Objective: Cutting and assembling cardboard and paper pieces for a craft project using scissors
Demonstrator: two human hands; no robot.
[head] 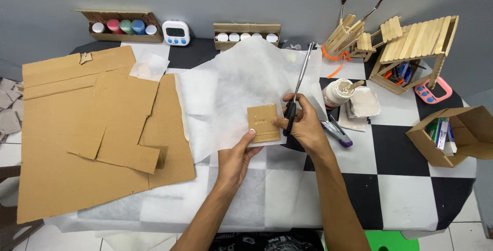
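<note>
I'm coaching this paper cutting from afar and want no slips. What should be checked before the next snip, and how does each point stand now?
1. Right hand grips the scissors by the handles: ok.
2. Left hand holds the white paper sheet at its near edge: ok.
3. Small cardboard piece lies flat on the sheet: ok.
4. Left fingers clear of the blades, which point up and away: ok.
5. Blades open or closed: cannot tell.
6. Glue bottle and stapler close by the right hand, may get knocked: not ok.
</note>
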